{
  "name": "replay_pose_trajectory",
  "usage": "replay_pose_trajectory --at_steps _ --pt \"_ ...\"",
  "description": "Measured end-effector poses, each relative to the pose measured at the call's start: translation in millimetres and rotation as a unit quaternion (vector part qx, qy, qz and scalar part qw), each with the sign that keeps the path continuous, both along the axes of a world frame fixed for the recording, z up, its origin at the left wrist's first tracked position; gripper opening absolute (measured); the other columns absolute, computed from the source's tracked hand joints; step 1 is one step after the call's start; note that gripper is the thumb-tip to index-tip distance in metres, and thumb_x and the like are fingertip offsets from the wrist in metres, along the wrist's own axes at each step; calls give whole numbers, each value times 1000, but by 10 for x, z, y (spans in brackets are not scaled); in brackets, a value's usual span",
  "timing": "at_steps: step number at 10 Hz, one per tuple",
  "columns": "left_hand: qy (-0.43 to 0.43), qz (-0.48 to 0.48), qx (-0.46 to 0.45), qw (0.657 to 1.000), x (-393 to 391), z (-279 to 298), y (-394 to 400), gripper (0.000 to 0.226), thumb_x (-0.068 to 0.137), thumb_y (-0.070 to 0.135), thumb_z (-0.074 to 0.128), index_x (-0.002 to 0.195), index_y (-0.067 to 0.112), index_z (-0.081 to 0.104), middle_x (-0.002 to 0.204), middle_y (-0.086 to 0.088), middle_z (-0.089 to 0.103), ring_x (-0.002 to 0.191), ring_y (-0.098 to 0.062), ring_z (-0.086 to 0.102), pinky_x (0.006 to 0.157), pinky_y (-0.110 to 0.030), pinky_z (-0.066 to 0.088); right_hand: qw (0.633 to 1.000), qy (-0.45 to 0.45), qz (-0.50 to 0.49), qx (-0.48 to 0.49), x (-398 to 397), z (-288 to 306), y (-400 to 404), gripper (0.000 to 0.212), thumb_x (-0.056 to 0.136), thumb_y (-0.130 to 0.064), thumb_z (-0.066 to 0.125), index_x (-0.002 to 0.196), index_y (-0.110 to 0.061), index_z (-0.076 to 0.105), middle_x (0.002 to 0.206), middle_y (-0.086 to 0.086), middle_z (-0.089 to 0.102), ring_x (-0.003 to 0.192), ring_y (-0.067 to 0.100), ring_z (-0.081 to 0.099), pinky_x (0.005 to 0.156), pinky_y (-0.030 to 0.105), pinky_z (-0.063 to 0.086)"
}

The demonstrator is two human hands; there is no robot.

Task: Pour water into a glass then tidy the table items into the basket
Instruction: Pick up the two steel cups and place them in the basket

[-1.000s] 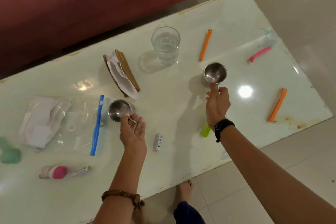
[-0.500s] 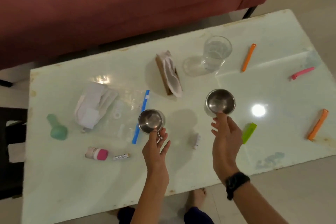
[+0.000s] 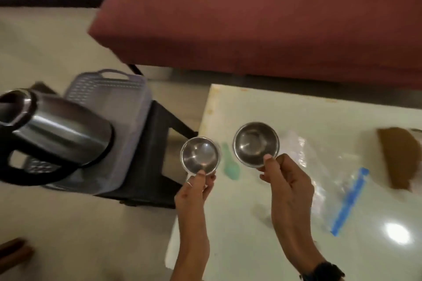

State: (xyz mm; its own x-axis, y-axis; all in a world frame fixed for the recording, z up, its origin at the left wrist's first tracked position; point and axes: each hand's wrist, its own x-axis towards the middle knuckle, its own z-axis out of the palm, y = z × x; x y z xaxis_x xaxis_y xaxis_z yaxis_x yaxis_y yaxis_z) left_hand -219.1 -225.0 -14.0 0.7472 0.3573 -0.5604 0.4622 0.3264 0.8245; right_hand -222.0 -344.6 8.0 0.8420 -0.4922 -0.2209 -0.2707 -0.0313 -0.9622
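A: What do the hands have?

B: A small steel cup each. The left hand pinches the left cup at its near rim, thumb on top, the other fingers curled beneath. The right hand holds the right cup the same way, thumb on the rim.

A: Where are the cups?

B: Side by side, close but not touching. The left cup hangs over the left edge of the table, partly past it; the right cup is over the tabletop. Both are raised and tipped so that their insides face the camera (nothing shows in either).

A: And the basket?

B: The basket is grey with slotted walls and a loop handle at its far end. It sits on a dark stool just left of the table. A steel kettle with a black handle stands in it and fills its near part.

A: What lies on the table?

B: A green thing near the left edge, seen between the two cups; it is too blurred to name. A clear bag with a blue zip strip lies right of the right hand. Further right is a brown holder, cut by the frame edge. A lamp's glare sits low on the right.

A: Anything else?

B: A dark red sofa behind the table, and a black watch on the right wrist.
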Motion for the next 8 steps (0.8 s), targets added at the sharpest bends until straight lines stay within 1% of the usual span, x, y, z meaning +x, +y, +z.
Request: replay_pose_trajectory --at_steps 1,2,3,4,5,6,7,8 --pt "-29 48 30 998 385 162 776 28 89 14 54 64 12 65 76 -4 75 81 -13 71 82 -28 49 996 -23 85 6 497 49 590 38 88 -33 55 65 -4 50 67 18 56 68 31 56 71 51 51" --pt "-47 88 45 994 821 288 1440 20 89 16 55 73 11 67 79 -4 74 82 -13 69 86 -29 51 986 -52 157 18 1028 63 1159 32 94 -28 49 74 -6 57 71 5 64 74 24 64 67 32 56" --pt "-28 76 48 996 1271 337 1800 22 87 19 56 66 15 61 89 -7 72 90 -14 68 86 -25 49 977 -30 207 43 1563 46 1637 29 97 -30 42 81 -10 56 74 -5 66 74 22 65 61 24 52" --pt "8 68 -43 997 1755 265 1955 25 87 23 54 64 15 52 88 -5 67 85 -12 63 80 -21 46 970 -20 241 -2 2033 -69 2008 28 99 -31 37 82 -14 51 93 13 64 82 29 63 69 40 53" --pt "26 145 -144 978 2216 96 2050 26 89 29 53 67 17 46 73 2 52 67 -8 50 66 -19 36 957 -6 279 -82 2400 -189 2204 34 99 -29 34 89 -2 52 104 25 60 90 38 61 82 56 50" --pt "42 214 -111 970 2510 -29 2143 30 90 30 53 65 15 45 66 4 47 56 -7 42 50 -17 33 918 34 354 -175 2656 -283 2298 40 98 -24 31 92 7 56 103 32 58 96 47 56 84 60 45" --pt "53 262 -128 955 2706 -115 2195 32 92 31 49 66 12 51 77 -2 55 65 -13 49 54 -18 38 865 78 403 -289 2814 -393 2345 41 96 -27 33 64 -5 47 70 12 51 77 35 52 54 40 39" --pt "81 292 -104 947 2735 -167 2284 30 92 19 47 117 4 55 123 -14 57 101 -26 55 81 -32 41 817 111 412 -389 2904 -455 2418 41 95 -29 38 57 -11 39 60 2 37 69 28 43 48 32 24"
